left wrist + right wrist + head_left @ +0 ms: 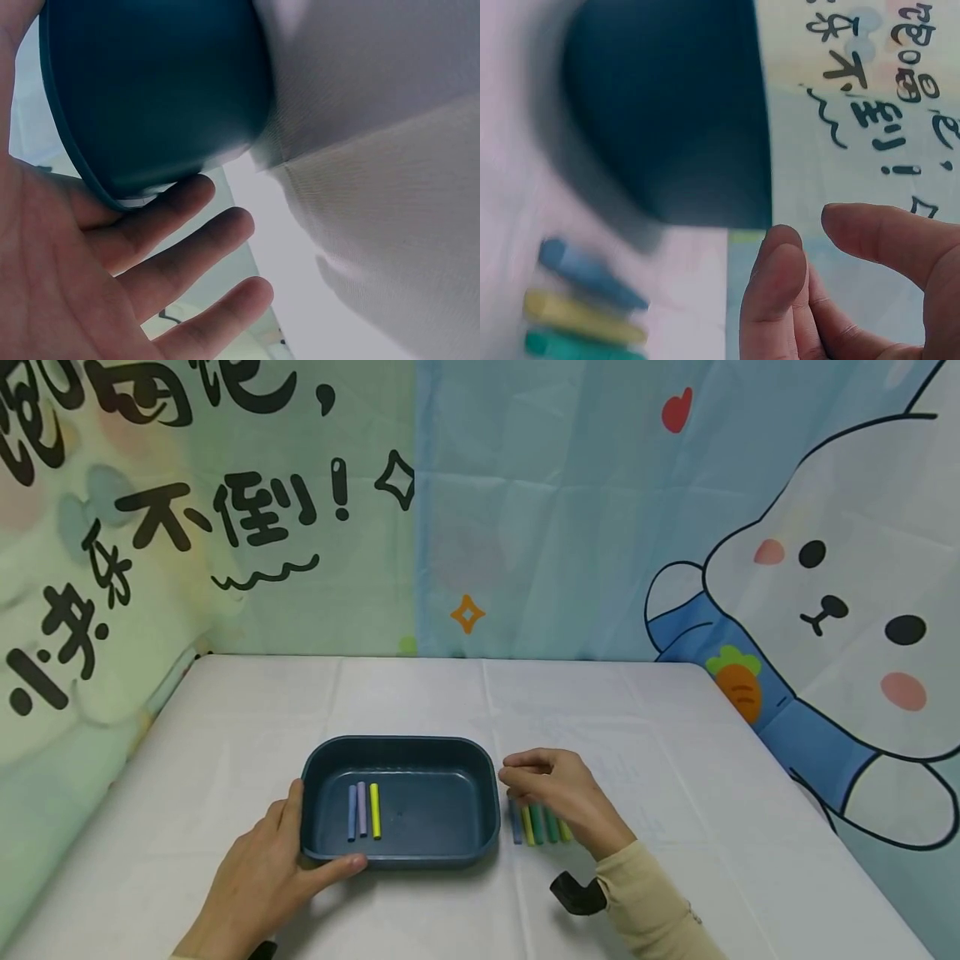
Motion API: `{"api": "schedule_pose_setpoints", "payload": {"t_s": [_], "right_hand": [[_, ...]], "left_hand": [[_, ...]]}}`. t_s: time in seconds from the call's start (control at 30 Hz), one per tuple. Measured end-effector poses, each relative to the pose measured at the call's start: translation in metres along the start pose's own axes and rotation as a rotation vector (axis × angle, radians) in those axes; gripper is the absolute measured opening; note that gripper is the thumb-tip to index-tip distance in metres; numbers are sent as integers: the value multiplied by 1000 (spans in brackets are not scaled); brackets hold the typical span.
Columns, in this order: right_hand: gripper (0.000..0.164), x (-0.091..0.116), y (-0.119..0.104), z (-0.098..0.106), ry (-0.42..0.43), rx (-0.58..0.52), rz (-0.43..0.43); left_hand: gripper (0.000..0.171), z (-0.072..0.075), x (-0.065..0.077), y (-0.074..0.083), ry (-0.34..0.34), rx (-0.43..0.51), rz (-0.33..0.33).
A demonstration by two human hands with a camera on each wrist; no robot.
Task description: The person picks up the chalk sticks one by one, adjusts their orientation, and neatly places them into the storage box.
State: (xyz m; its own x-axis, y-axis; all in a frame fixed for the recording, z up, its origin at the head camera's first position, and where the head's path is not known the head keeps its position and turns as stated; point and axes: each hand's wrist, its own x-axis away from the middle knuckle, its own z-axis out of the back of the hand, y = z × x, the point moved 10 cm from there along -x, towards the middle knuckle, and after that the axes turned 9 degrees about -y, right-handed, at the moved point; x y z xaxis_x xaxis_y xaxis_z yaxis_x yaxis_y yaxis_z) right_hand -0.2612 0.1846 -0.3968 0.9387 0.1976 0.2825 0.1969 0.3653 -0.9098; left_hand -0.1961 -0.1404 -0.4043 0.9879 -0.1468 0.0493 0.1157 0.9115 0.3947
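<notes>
A dark blue rectangular tray (435, 862) stands on the table. My left hand (258, 868) holds its near left corner, thumb along the front rim and fingers against the left wall. Inside, toward the left, lie a blue chalk stick (352, 812), a purple chalk stick (362, 808) and a yellow chalk stick (376, 811), side by side. My right hand (558, 789) hovers just beyond the tray's right edge. Nothing shows between its thumb and fingertips, which stand apart in the right wrist view. Below it lie several chalk sticks (538, 823), blue, yellow and green, partly hidden by the hand.
A white cloth (637, 735) covers the table. Printed fabric hangs (525, 527) behind it and at the left, with dark lettering and a cartoon animal. A black band end (579, 893) sticks out by the right wrist, next to the beige sleeve (652, 902).
</notes>
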Motion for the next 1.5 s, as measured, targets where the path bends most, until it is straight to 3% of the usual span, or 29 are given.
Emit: {"api": "schedule_pose_setpoints", "payload": {"t_s": [0.47, 0.8, 1.3, 1.5], "right_hand": [[40, 8, 40, 43, 69, 119, -115], [39, 9, 55, 57, 109, 272, -173], [28, 5, 51, 54, 115, 441, -138], [26, 3, 53, 51, 104, 460, -152]], "left_hand": [[131, 0, -1, -1, 9, -3, -4], [131, 0, -2, -2, 18, 5, 0], [131, 0, -1, -3, 22, 8, 1], [130, 1, -1, -3, 28, 11, -9]]}}
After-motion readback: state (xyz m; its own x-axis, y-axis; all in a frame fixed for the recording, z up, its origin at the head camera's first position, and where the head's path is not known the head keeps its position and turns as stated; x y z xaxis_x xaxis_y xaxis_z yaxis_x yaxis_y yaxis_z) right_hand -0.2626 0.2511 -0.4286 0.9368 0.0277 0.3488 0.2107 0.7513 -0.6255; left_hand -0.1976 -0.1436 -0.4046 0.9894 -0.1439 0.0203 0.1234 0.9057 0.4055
